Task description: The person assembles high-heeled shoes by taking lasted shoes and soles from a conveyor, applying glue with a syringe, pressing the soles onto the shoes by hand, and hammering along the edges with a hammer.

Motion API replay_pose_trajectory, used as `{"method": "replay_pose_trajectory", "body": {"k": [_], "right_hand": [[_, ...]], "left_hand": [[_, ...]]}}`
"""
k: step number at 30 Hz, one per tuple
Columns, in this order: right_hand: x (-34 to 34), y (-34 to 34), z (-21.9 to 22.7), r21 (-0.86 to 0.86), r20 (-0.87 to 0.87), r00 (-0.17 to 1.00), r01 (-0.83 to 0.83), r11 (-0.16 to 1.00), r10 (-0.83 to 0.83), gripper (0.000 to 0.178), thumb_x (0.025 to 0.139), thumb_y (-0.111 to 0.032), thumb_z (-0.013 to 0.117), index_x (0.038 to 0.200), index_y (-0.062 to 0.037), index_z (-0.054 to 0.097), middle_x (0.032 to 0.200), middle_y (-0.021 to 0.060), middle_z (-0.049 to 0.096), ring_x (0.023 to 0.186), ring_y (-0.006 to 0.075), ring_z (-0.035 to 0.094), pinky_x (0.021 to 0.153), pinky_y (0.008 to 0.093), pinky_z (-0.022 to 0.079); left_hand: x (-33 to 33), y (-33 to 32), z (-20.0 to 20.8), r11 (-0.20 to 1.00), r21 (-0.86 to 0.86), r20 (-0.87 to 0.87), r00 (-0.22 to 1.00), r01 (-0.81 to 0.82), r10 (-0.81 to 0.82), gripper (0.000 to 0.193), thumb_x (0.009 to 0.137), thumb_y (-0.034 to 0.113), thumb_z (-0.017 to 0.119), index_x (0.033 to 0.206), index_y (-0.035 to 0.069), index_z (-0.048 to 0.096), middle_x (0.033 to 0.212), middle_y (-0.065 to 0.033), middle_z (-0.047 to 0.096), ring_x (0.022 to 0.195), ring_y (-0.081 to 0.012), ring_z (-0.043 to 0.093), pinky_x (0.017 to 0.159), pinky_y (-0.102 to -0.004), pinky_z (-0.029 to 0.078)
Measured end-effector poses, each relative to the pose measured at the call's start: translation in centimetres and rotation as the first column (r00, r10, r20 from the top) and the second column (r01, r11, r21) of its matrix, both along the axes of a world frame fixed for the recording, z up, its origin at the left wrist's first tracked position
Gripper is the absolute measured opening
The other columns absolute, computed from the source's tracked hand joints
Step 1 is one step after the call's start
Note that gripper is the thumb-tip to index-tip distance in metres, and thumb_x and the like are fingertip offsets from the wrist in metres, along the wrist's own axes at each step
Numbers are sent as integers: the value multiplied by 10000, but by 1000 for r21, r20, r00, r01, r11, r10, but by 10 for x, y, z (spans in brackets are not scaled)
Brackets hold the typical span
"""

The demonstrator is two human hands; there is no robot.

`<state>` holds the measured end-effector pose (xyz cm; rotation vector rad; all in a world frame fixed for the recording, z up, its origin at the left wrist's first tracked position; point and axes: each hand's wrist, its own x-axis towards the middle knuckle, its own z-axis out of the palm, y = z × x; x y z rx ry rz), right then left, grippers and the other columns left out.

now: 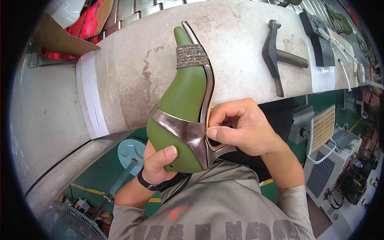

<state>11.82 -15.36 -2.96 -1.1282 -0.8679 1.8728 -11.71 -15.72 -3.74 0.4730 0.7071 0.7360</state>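
A green shoe last [182, 90] carries a high-heeled sandal with a shiny dark metallic back [180, 126] and a glittery strap [192, 56] across the toe end. My left hand [158, 162] grips the heel end of the last, its thumb flat on the green side and its other fingers hidden beneath. Along the far side runs the sandal's sole [209, 86], with the metallic heel [223, 151] partly showing. With curled fingers, my right hand [242, 126] pinches the sole's edge near the arch, thumb tip against the metallic back. Whether anything small sits in that pinch is hidden.
The shoe's toe end lies over a stained pale worktop [132, 68]. A hammer [276, 58] rests to the right, near a black block [318, 40] and white syringe-like tubes [340, 50]. A cardboard piece [60, 38] stands at left; a fan [72, 222] sits below.
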Motion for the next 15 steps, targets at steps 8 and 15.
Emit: {"method": "replay_pose_trajectory", "body": {"k": [8,15], "right_hand": [[39,2,30,329,335,897,176,928,-289,110,933,-29,711,1013,43,738,881,59,737,793,91,657,752,262,544],[144,56,-18,856,509,131,26,516,-851,161,854,-58,738,1009,-16,728,1055,146,749,974,352,684,876,443,530]], "left_hand": [[23,26,31,999,42,23,999,22,-23,795,872,255,697,1526,-63,376,1397,-232,603,1235,-317,656,1069,-449,528],[92,175,63,885,427,-279,958,182,-62,429,929,144,673,1303,-41,576,1122,-105,707,958,-182,721,859,-355,606]]}}
